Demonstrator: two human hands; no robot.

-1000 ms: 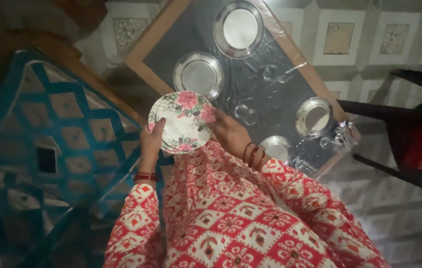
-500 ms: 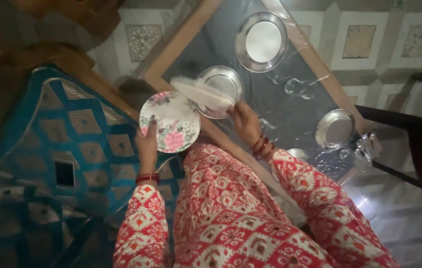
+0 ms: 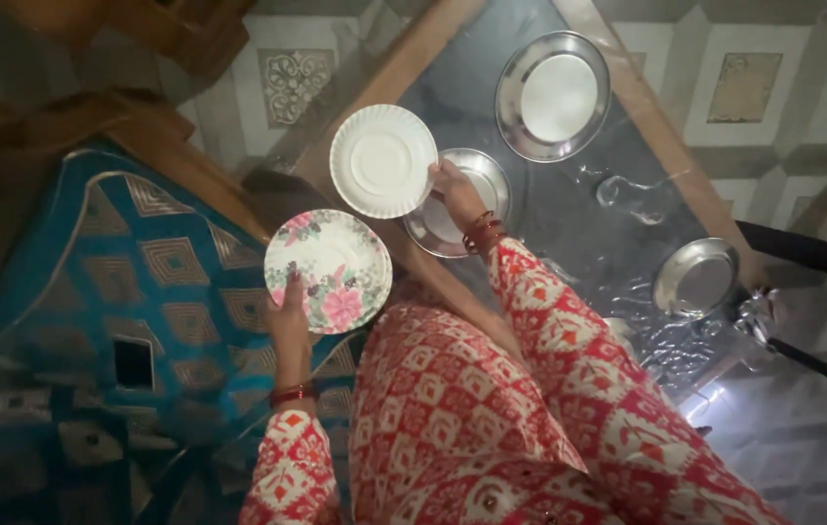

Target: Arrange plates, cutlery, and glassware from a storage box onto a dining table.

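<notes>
My left hand (image 3: 290, 313) holds a floral plate (image 3: 329, 269) by its lower left rim, face up, beside the table's edge. My right hand (image 3: 456, 189) grips a white plate (image 3: 383, 160) by its right rim and holds it over the table's near corner, its plain underside toward me. Just under my right hand a small steel plate (image 3: 476, 185) lies on the dark glass table (image 3: 569, 224). Both arms wear red and white patterned sleeves with red bangles at the wrists.
A large steel plate (image 3: 552, 95) lies at the table's far end and a steel bowl-like dish (image 3: 695, 278) at its right. A clear glass (image 3: 627, 194) lies between them. A blue patterned cloth (image 3: 92, 321) covers a seat on the left. A dark chair (image 3: 822, 292) stands right.
The two plates were one stack in both hands a second ago. My right hand lifted the white plate off and moved it up and right, while the floral plate stayed in my left.
</notes>
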